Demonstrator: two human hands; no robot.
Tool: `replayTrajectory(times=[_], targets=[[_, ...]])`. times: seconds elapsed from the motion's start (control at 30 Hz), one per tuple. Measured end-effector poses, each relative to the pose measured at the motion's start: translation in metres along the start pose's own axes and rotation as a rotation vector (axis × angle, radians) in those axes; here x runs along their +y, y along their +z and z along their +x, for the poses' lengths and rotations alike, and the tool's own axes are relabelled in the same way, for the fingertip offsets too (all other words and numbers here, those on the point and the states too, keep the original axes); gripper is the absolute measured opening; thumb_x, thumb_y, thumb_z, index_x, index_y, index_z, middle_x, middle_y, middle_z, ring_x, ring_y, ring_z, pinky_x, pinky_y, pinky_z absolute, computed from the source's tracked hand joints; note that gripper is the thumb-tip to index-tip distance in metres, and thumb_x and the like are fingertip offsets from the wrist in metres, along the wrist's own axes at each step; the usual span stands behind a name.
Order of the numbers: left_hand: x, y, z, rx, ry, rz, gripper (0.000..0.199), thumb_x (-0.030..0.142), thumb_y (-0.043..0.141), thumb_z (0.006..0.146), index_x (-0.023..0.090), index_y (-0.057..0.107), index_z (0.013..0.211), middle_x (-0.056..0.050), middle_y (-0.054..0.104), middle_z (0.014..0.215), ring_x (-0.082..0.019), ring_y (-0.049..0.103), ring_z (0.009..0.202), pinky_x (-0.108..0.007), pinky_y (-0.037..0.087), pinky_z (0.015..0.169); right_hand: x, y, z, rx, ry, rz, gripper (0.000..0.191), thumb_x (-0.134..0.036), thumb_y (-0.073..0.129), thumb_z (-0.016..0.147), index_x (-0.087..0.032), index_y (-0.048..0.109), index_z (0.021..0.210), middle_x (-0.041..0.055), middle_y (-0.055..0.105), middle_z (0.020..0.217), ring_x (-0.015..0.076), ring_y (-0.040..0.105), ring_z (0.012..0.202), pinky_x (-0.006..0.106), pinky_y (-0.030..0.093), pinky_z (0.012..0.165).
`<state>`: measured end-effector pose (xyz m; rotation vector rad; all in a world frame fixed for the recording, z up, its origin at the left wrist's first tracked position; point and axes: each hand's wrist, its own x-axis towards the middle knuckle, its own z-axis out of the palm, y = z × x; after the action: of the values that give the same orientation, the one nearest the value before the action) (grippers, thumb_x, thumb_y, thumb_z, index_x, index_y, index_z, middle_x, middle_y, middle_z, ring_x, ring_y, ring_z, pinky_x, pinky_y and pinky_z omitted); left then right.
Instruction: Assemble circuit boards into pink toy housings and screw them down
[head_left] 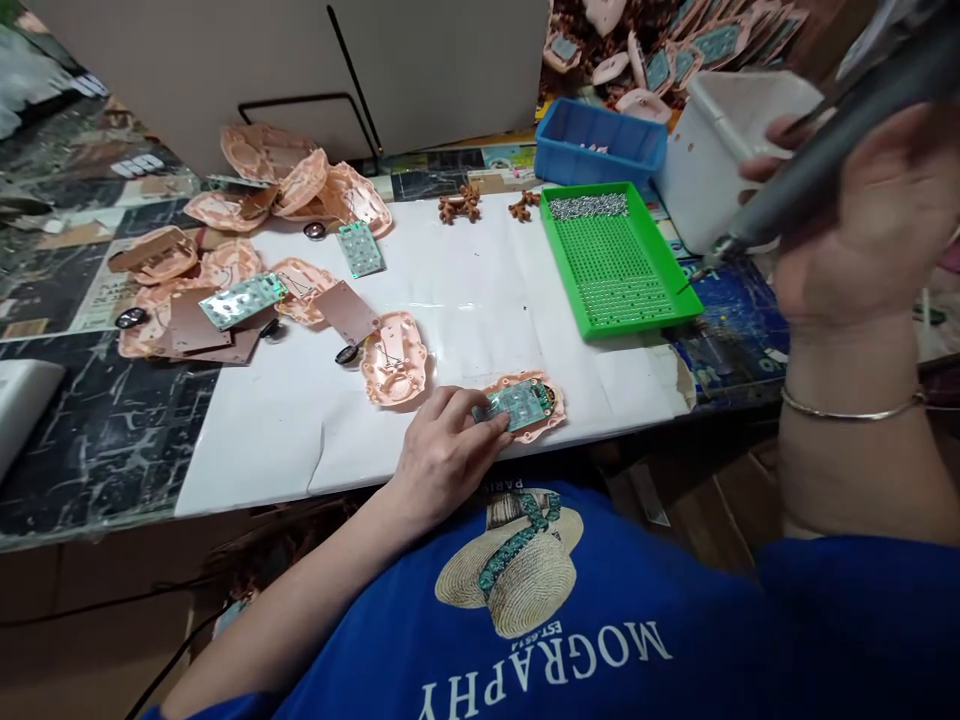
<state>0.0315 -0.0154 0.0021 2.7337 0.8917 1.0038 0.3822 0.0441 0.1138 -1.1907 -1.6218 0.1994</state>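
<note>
My left hand [450, 445] presses with its fingers on a green circuit board [525, 405], which lies in a pink plastic shell [538, 434] at the table's front edge. My right hand [862, 210] is raised at the right, closed round a dark electric screwdriver [817, 160]. The driver's thin tip points down-left, over the right rim of a green tray [664, 240]. Rows of screws stand in the tray's holes, and loose screws [589, 206] are heaped at its far end. Left of my left hand, another pink shell [394, 360] lies open with wires inside.
Pink shells [300, 185], boards [244, 300] and small black speakers are piled at the left. Brown pieces [459, 205] lie near the back. A blue bin [600, 140] and a white container [720, 150] stand behind the tray. A grey panel [450, 70] rises at the back.
</note>
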Motion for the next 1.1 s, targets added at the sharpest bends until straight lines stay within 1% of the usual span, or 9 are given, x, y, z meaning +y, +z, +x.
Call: replayTrajectory(times=[0.07,0.17,0.27,0.4,0.5,0.6,0.73,0.97,1.1], targets=[[0.001,0.001,0.001,0.021,-0.003,0.033,0.008,0.023,0.067,0.092,0.018,0.071,0.097,-0.011,0.067,0.101,-0.02,0.057,0.086,-0.034,0.053,0.07,-0.002,0.007,0.004,0.048,0.032,0.092,0.038,-0.06,0.055,0.093,-0.038,0.055,0.124,0.0053,0.061,0.124,0.0286,0.063,0.11,0.049,0.054,0.088],[0.001,0.001,0.001,0.048,0.02,0.118,0.008,0.022,0.07,0.09,0.019,0.07,0.097,-0.014,0.069,0.117,-0.029,0.062,0.106,-0.045,0.056,0.082,-0.006,0.025,0.009,-0.094,0.109,0.108,0.056,-0.067,0.057,0.085,-0.04,0.05,0.134,0.0039,0.064,0.117,0.0259,0.062,0.089,0.047,0.054,0.077],[-0.001,0.001,0.002,-0.019,0.094,0.153,0.006,0.02,0.068,0.09,0.019,0.069,0.097,-0.012,0.068,0.131,-0.034,0.057,0.127,-0.052,0.055,0.094,-0.003,0.051,0.017,-0.127,0.173,0.095,0.077,-0.076,0.044,0.081,-0.034,0.043,0.146,0.0059,0.065,0.108,0.0229,0.055,0.073,0.047,0.051,0.068],[-0.006,0.001,0.003,-0.198,0.162,0.041,0.011,0.012,0.057,0.095,0.016,0.065,0.089,-0.006,0.064,0.14,-0.031,0.053,0.135,-0.048,0.054,0.104,0.017,0.089,0.025,-0.109,0.132,-0.031,0.093,-0.094,0.014,0.076,-0.04,0.046,0.145,0.003,0.067,0.091,0.0236,0.058,0.078,0.047,0.049,0.066],[-0.008,0.003,0.003,-0.233,0.147,-0.039,0.012,0.01,0.054,0.095,0.015,0.063,0.089,-0.008,0.062,0.142,-0.03,0.052,0.137,-0.048,0.055,0.105,0.033,0.107,0.027,-0.143,0.113,-0.073,0.1,-0.096,0.005,0.074,-0.037,0.049,0.142,0.0018,0.062,0.075,0.0223,0.057,0.078,0.047,0.048,0.07],[-0.009,0.004,0.001,-0.224,0.127,-0.081,0.01,0.011,0.055,0.095,0.016,0.063,0.091,-0.008,0.063,0.141,-0.03,0.051,0.138,-0.048,0.056,0.105,0.04,0.113,0.027,-0.205,0.112,-0.113,0.099,-0.093,-0.002,0.075,-0.039,0.051,0.139,0.002,0.059,0.067,0.0244,0.057,0.081,0.05,0.045,0.073],[-0.01,0.005,0.0,-0.224,0.119,-0.106,0.009,0.01,0.055,0.095,0.016,0.061,0.091,-0.009,0.062,0.142,-0.031,0.05,0.139,-0.05,0.056,0.106,0.04,0.115,0.028,-0.182,0.129,-0.091,0.093,-0.091,0.0,0.076,-0.041,0.049,0.137,0.0014,0.062,0.07,0.0225,0.052,0.076,0.048,0.043,0.071],[-0.01,0.007,-0.001,-0.221,0.108,-0.121,0.011,0.011,0.056,0.095,0.016,0.058,0.086,-0.007,0.061,0.143,-0.03,0.05,0.139,-0.051,0.055,0.107,0.05,0.116,0.028,-0.393,0.03,-0.169,0.099,-0.096,-0.01,0.06,-0.047,0.06,0.111,0.0047,0.046,0.054,0.0264,0.04,0.085,0.051,0.037,0.074],[-0.01,0.007,0.0,-0.234,0.111,-0.102,0.01,0.013,0.055,0.097,0.017,0.06,0.089,-0.006,0.061,0.143,-0.029,0.05,0.139,-0.049,0.054,0.109,0.05,0.117,0.03,-0.445,-0.018,-0.245,0.096,-0.1,0.0,0.056,-0.046,0.061,0.107,0.0057,0.047,0.055,0.0284,0.038,0.088,0.052,0.034,0.073]])
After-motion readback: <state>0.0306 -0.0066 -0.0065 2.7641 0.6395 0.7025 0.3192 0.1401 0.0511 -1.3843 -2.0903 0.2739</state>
